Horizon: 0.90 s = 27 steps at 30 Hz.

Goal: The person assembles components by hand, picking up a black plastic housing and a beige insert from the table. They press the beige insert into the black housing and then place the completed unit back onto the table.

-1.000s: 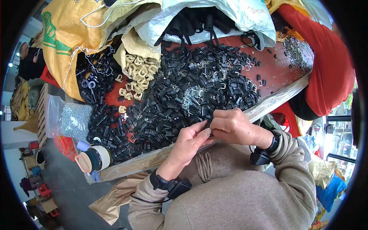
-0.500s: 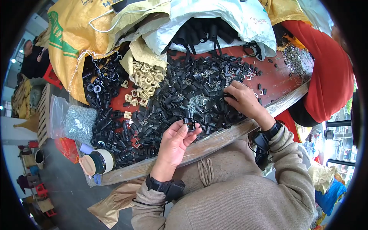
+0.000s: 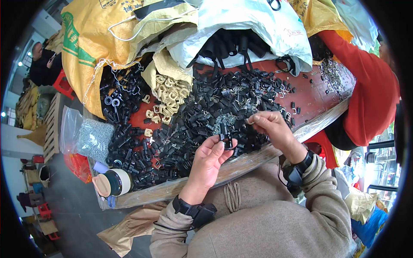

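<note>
My feed shows grey concrete floor (image 3: 79,206), then a red, wood-edged surface (image 3: 316,94) heaped with black plastic parts (image 3: 195,116). Over these, the left hand (image 3: 207,161) grips a black cylindrical plastic piece (image 3: 224,130); the right hand (image 3: 276,131) pinches its fingers narrow, on what I cannot tell.

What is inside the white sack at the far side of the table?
Inside the mouth of the white sack are black tubular parts, with narrow black strips hanging out. Whatever lies deeper is covered by the sack and cannot be seen.

left hand (image 3: 207,163): holds black fitting (image 3: 224,134) | right hand (image 3: 275,132): above black parts pile (image 3: 195,115)
</note>
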Available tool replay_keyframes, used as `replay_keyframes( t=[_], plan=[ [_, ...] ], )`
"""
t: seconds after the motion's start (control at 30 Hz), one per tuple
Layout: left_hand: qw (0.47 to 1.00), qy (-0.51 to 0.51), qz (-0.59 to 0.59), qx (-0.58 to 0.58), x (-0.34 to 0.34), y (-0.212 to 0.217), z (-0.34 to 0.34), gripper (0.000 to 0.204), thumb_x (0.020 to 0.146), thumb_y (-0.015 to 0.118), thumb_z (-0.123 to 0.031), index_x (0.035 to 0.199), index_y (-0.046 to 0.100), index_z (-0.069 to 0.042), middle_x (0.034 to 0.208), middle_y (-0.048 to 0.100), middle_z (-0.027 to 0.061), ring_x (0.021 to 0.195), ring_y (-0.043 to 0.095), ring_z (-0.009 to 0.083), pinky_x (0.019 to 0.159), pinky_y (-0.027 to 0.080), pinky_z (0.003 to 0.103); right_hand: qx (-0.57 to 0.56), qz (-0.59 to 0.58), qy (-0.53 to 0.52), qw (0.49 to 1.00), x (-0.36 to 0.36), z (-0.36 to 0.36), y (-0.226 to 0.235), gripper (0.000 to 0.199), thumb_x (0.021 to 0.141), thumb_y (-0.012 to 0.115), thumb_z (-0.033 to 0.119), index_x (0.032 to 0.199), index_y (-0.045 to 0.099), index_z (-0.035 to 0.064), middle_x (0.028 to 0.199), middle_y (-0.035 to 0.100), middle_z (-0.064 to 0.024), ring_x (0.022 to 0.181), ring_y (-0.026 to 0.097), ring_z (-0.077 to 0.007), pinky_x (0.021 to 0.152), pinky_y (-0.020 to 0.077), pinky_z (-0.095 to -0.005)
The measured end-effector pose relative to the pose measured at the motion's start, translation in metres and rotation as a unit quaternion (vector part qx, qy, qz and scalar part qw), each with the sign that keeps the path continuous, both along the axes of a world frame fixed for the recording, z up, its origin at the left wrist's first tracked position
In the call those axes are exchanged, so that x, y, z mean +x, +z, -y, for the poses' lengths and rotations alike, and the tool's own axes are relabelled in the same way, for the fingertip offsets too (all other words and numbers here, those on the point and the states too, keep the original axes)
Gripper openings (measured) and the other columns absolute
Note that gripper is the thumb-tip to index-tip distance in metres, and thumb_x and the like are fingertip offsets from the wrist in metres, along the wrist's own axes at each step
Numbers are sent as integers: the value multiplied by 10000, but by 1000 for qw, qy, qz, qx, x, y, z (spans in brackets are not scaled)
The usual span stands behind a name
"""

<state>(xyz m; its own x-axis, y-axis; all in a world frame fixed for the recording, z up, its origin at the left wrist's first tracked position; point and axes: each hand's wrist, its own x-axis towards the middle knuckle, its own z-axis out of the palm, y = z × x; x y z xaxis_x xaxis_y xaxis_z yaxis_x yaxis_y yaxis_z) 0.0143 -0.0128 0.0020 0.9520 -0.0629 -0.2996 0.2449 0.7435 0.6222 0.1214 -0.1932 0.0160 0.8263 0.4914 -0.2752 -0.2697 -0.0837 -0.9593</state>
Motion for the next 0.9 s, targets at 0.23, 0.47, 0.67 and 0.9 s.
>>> replay_keyframes(
  t=[0.23,0.47,0.67,0.9],
  plan=[
    [996,20,68,-50,7,1,11,208,836,507,-142,1014,478,-38,1007,561,73,963,523,153,848,405,284,57,52,-12,997,-32,-25,1,187,823,516,132,847,612,-27,688,551,7,627,488,-87,566,400,-222],
    [995,38,65,-71,4,-12,10,213,827,516,-115,1020,474,-34,1008,556,74,964,520,154,879,391,312,-77,379,54,920,-30,-27,3,134,813,532,93,829,601,-21,707,551,5,609,491,-78,529,403,-218],
    [994,37,94,-41,3,-13,9,219,822,523,-109,1019,475,-27,1005,556,85,954,530,167,878,398,322,-4,106,84,991,-26,-23,0,108,828,520,105,825,527,-3,692,544,-2,590,493,-51,516,403,-195],
    [996,15,58,-67,-1,-11,5,262,810,545,-165,1021,484,-23,987,562,119,905,559,212,822,446,339,26,51,94,994,-25,-13,11,122,826,533,126,800,497,13,731,543,-16,636,476,-51,529,385,-192]
  ],
)
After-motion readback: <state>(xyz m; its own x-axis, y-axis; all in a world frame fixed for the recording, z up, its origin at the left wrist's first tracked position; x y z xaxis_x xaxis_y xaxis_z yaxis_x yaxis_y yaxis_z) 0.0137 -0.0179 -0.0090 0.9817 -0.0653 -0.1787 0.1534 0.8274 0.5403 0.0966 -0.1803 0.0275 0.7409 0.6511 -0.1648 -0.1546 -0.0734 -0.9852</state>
